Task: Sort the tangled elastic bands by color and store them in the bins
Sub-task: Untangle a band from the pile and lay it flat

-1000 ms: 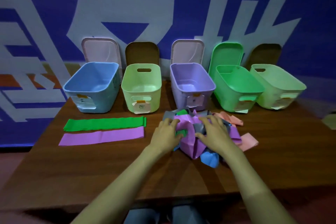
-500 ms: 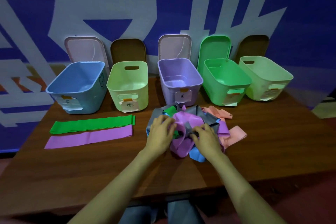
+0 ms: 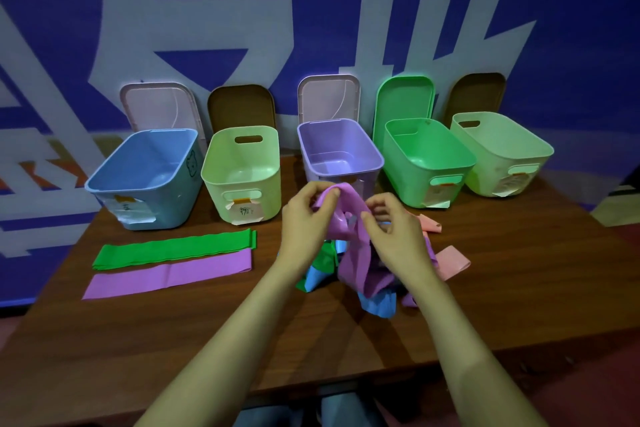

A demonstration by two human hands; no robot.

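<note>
The left hand (image 3: 304, 215) pinches 1 side of a soft purple elastic band (image 3: 346, 204) between thumb and fingers. The right hand (image 3: 394, 229) pinches the other side, so the band arches between the 2 hands, held above the brown wooden surface (image 3: 519, 288). From that arch its long axis runs down and toward the person, the lower part lost in the tangled heap of blue, green, pink and purple bands (image 3: 360, 277). Freeing it likely means drawing it up and away from the heap. The open lilac plastic bin (image 3: 332, 146), 3rd of 5, stands just beyond both hands. A flat purple strip (image 3: 169, 274) lies well to the left, beside a flat green strip (image 3: 173, 248), nearer the left hand.
</note>
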